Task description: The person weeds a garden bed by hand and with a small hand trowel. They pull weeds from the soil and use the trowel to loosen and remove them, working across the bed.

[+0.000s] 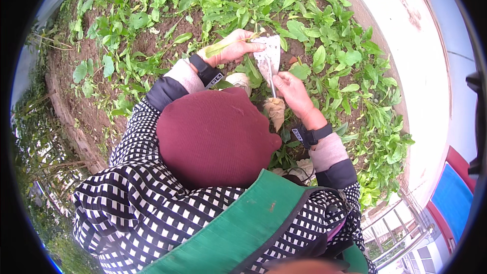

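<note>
My right hand (294, 95) is closed round the metal shaft of a hand trowel (270, 63). Its broad pale blade, specked with dirt, points away from me. The handle end, wrapped in tan cloth, hangs below the hand. My left hand (231, 50) is closed too, pinching a thin plant stem with a long yellow-green leaf (215, 49). Its thumb lies at the blade's left edge; whether the thumb presses on the blade I cannot tell. Both hands are just above low leafy greens (318, 60).
A pale shoe (239, 81) shows under the left wrist, another (303, 169) near the right forearm. Maroon ribbed cloth (215, 134) hides the ground between my arms. Bare brown soil (144, 43) shows at left. A pale concrete edge (421, 71) curves along the right side.
</note>
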The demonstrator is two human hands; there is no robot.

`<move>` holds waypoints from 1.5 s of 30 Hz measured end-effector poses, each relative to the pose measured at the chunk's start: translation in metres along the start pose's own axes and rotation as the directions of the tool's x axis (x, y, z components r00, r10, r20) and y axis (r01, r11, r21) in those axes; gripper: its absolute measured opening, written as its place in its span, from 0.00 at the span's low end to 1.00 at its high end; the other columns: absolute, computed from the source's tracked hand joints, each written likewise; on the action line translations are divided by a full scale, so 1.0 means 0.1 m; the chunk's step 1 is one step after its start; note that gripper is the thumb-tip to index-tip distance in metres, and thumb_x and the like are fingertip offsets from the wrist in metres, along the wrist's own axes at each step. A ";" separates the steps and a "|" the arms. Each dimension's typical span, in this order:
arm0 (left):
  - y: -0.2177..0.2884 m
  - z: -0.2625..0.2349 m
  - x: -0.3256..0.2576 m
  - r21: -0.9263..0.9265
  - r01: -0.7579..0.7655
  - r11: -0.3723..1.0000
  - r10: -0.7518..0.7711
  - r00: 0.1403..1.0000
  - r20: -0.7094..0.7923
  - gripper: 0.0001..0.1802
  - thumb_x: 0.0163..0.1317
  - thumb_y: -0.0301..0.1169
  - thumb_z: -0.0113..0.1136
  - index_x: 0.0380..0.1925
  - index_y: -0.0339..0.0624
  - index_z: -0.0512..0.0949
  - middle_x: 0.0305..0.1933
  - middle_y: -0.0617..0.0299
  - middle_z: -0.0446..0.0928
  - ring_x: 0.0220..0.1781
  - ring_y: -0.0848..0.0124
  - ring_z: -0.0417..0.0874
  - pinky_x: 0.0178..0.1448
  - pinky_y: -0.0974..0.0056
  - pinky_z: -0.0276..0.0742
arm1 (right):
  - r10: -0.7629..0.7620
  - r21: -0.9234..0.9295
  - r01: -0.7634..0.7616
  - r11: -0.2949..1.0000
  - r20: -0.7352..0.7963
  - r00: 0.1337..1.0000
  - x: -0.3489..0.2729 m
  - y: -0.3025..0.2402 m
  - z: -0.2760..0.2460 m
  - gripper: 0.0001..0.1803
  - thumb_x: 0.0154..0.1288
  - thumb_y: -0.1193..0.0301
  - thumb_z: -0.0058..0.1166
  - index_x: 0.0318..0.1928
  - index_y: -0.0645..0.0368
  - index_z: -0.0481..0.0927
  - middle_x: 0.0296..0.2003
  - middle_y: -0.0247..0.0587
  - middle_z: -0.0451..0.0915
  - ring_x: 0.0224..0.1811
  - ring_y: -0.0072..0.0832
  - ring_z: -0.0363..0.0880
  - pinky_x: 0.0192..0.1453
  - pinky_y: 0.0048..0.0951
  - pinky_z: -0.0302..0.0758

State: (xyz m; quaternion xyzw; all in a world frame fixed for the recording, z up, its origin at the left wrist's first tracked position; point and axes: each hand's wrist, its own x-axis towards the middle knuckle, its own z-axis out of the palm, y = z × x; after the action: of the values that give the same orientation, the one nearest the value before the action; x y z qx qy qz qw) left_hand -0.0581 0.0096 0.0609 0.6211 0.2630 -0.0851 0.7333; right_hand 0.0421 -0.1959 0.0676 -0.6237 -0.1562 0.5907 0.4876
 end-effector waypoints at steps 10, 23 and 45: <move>-0.45 -0.70 -0.03 -0.269 0.055 0.962 -0.168 0.893 -0.418 0.12 0.59 0.39 0.57 0.29 0.40 0.75 0.21 0.69 0.73 0.12 0.84 0.65 0.11 0.78 0.53 | -0.110 -0.307 0.110 0.945 0.018 0.994 0.60 -0.24 0.17 0.18 0.58 0.72 0.52 0.48 0.62 0.69 0.29 0.37 0.76 0.27 0.22 0.74 0.31 0.23 0.71; -1.01 -0.30 0.16 0.758 0.071 0.648 -0.117 0.993 0.007 0.14 0.47 0.30 0.52 0.33 0.33 0.76 0.31 0.42 0.77 0.38 0.50 0.78 0.44 0.54 0.73 | 0.255 -0.311 -0.273 0.910 -0.099 0.962 1.03 -0.43 -0.15 0.15 0.56 0.71 0.49 0.44 0.65 0.75 0.25 0.44 0.78 0.20 0.26 0.74 0.21 0.24 0.69; -0.75 -0.60 -0.01 0.421 0.117 0.899 -0.195 0.970 0.146 0.13 0.55 0.31 0.53 0.40 0.41 0.76 0.40 0.52 0.76 0.43 0.61 0.76 0.49 0.62 0.70 | -0.008 -0.749 -0.217 0.626 -0.284 0.959 1.41 -0.55 -0.07 0.14 0.49 0.72 0.52 0.39 0.64 0.79 0.32 0.53 0.80 0.36 0.39 0.80 0.44 0.29 0.73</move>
State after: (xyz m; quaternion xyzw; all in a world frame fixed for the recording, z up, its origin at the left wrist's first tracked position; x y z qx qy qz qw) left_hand -0.1101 0.0508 -0.0091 0.7269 0.2194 -0.2543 0.5990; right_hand 0.1049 -0.0639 0.0270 -0.8518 -0.2921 0.4068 0.1535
